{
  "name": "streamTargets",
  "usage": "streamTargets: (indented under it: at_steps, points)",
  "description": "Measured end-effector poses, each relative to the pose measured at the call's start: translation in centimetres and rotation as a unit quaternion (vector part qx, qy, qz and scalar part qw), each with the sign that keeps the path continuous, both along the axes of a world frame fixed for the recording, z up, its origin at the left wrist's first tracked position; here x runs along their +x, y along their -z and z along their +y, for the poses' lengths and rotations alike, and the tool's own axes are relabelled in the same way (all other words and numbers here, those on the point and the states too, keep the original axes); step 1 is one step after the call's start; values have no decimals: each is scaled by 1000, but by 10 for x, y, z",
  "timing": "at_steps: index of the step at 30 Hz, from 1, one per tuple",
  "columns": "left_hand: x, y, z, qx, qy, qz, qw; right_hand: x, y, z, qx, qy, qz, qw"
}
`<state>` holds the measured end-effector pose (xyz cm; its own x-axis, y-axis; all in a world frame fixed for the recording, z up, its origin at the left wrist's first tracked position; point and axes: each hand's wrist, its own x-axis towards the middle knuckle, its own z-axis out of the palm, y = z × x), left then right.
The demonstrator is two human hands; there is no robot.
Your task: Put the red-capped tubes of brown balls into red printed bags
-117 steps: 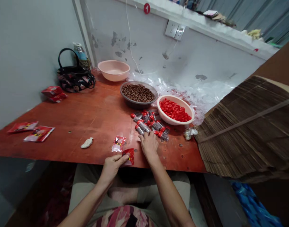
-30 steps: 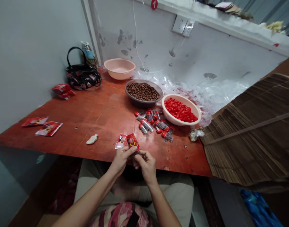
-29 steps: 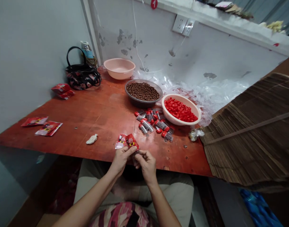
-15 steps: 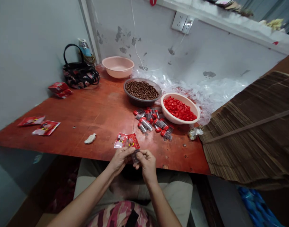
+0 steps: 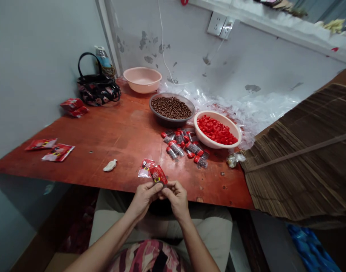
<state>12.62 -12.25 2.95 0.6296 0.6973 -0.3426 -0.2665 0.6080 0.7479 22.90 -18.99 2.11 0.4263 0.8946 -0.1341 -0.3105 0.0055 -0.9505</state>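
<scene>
Over the table's front edge, my left hand pinches the lower end of a small red printed packet. My right hand is closed at the packet's lower right corner, thumb near the left thumb. A dark patch shows at the packet's bottom between the thumbs; how much of the small bottle of brown balls is in or behind it is hidden. Just behind lies another red and clear packet, flat on the wood. Filled bottles with red caps lie in a loose pile beyond my right hand.
A grey bowl of brown balls and a pale bowl of red caps stand behind the pile. Clear empty bottles heap along the wall. Stacked brown cardboard borders the right. Red packets, white tissue and a handbag lie left.
The red packet has tilted and come lower between my fingers, covering most of the small bottle that showed below it before. My hands have drawn closer together.
</scene>
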Motion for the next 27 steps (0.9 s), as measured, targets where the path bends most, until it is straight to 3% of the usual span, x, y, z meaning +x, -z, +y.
streamTargets:
  at_steps: [4, 7, 10, 13, 15, 16, 18, 20, 23, 25, 27]
  points:
    - [-21, -2, -12, -25, -40, 17, 999, -15, 2, 9, -21, -16, 3, 1000]
    - [-59, -1, -23, -74, -173, 19, 982, -29, 5, 13, -21, -68, 19, 997]
    - [-103, 6, -35, -132, -318, 56, 937, -32, 9, 15, -20, -87, 27, 996]
    - [-122, 11, -39, -106, -297, 147, 938, -27, 11, 16, -24, -72, 8, 997]
    - [-115, 12, -30, 22, -230, 224, 947, -23, 10, 16, -24, -67, -9, 997]
    - [-106, 12, -20, 126, -196, 266, 935, -22, 9, 16, -25, -67, -18, 997]
    - [-82, 13, 5, 367, -141, 319, 862, -21, 5, 14, -29, -69, -37, 996]
    - [-57, 17, 32, 532, -93, 353, 764, -22, 3, 11, -33, -68, -54, 996]
    - [-32, 29, 61, 631, -35, 436, 641, -22, 4, 6, -40, -63, -70, 995]
    - [-26, 37, 68, 656, -27, 465, 593, -20, 6, 4, -45, -63, -77, 994]
    - [-25, 43, 69, 669, -33, 476, 570, -18, 7, 5, -48, -65, -83, 993]
